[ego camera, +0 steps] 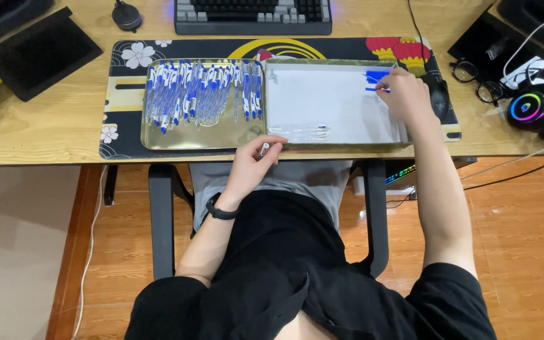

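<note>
In the left hand (251,165), a slim clear-and-white pen barrel (264,149).

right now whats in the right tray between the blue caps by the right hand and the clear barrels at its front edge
In the head view, only bare white lining of the right tray lies between the blue caps at the right hand and the clear barrels.

Pens (203,94) fill the left tray (158,143); keyboard (253,16) lies behind both trays.

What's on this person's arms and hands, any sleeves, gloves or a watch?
Both forearms are bare, with no gloves. The left hand has a black band on its wrist. The right hand wears nothing that shows. Short black sleeves end at the upper arms.
</note>
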